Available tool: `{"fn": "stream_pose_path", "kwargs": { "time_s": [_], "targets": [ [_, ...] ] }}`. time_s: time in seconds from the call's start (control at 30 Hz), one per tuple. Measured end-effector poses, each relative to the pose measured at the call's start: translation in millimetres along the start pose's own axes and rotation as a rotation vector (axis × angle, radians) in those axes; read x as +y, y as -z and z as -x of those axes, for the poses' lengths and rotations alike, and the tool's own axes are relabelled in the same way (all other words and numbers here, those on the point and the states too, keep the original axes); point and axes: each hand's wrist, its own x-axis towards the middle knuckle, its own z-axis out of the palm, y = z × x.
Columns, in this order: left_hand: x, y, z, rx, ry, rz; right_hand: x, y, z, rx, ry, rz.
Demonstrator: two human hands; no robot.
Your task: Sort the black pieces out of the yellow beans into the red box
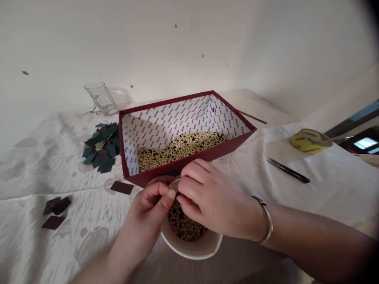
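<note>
A white paper cup [194, 253] holds small tan and dark beads [186, 225]. My left hand [148, 213] is closed at the cup's far left side, its thumb and forefinger pinched at the rim. Over the cup's mouth is my right hand [211, 197], with curled fingers meeting the left fingertips. Whatever lies between the right fingertips is hidden. Just beyond both hands stands an open dark red box [189, 167] with a printed white lining. Pale yellow and black beads [183, 148] are heaped along its near side.
Left of the box are a clear glass [102, 100] and a pile of dark green pieces [103, 146]. Dark maroon pieces [122, 187] lie nearer. On the right are a black-handled cutter [290, 170], a yellow round container [310, 141] and a thin brown stick [251, 116].
</note>
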Motion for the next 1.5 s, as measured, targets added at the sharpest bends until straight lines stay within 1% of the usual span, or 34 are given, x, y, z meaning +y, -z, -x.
{"fn": "stream_pose_path", "kwargs": {
  "time_s": [0.1, 0.17, 0.37, 0.43, 0.57, 0.67, 0.73, 0.8, 0.87, 0.9, 0.93, 0.97, 1.0, 1.07, 1.1, 1.17, 1.2, 1.27, 1.37, 1.43, 1.5],
  "targets": [
    [-1.9, 0.8, 0.7, -0.003, -0.022, 0.016, 0.0, -1.2, 1.1, 0.051, -0.054, -0.034],
    [-2.8, 1.3, 1.5, 0.001, -0.02, 0.02, 0.4, -1.7, 1.9, 0.079, -0.062, -0.063],
    [0.6, -0.6, 2.2, 0.032, -0.004, 0.028, 3.2, -0.8, 2.8, 0.153, -0.012, -0.124],
    [1.9, -1.6, 1.3, 0.034, -0.006, 0.02, 3.8, -1.1, 2.5, 0.164, 0.001, -0.135],
    [0.8, -1.4, 0.3, 0.042, -0.015, 0.014, 2.9, -2.2, 2.4, 0.145, -0.007, -0.156],
    [-0.4, -0.9, 0.8, 0.023, 0.001, 0.019, 4.3, -0.2, 2.1, 0.167, 0.006, -0.155],
    [0.1, -1.3, 1.2, 0.011, -0.001, 0.032, 10.3, 3.2, 0.3, 0.23, 0.015, -0.117],
    [1.4, -2.2, 1.5, 0.018, -0.002, 0.03, 22.5, 8.0, -4.5, 0.32, -0.005, -0.072],
    [2.5, -3.0, 1.6, 0.034, 0.005, 0.02, 39.9, 14.3, -13.2, 0.386, -0.079, -0.055],
    [2.8, -3.3, 1.7, 0.039, 0.01, 0.013, 49.4, 18.0, -19.2, 0.382, -0.137, -0.058],
    [2.8, -3.4, 1.8, 0.042, 0.01, 0.007, 58.5, 22.2, -26.0, 0.333, -0.208, -0.062],
    [2.5, -3.3, 1.9, 0.043, 0.008, 0.006, 66.8, 26.6, -33.6, 0.218, -0.28, -0.073],
    [2.1, -3.1, 2.1, 0.044, 0.008, 0.009, 73.9, 31.0, -41.7, 0.065, -0.321, -0.082],
    [1.0, -2.5, 2.4, 0.042, 0.017, 0.02, 83.3, 37.9, -58.2, -0.246, -0.336, -0.113],
    [0.5, -2.2, 2.6, 0.04, 0.025, 0.024, 85.9, 39.6, -66.1, -0.388, -0.34, -0.087],
    [-0.4, -1.6, 2.8, 0.038, 0.041, 0.021, 88.7, 38.2, -79.9, -0.589, -0.361, 0.03],
    [-0.7, -1.4, 2.9, 0.037, 0.044, 0.018, 89.6, 35.2, -85.4, -0.65, -0.37, 0.082],
    [-1.0, -1.2, 3.0, 0.038, 0.039, 0.019, 92.2, 26.7, -92.7, -0.728, -0.38, 0.143],
    [-1.2, -1.3, 2.8, 0.035, 0.027, 0.018, 98.1, 15.0, -96.1, -0.778, -0.373, 0.156],
    [-1.2, -1.6, 2.4, 0.033, 0.023, 0.013, 101.9, 11.0, -95.2, -0.765, -0.349, 0.143],
    [-1.1, -1.7, 2.0, 0.033, 0.019, 0.004, 104.7, 9.2, -93.3, -0.711, -0.318, 0.128]
  ]
}}
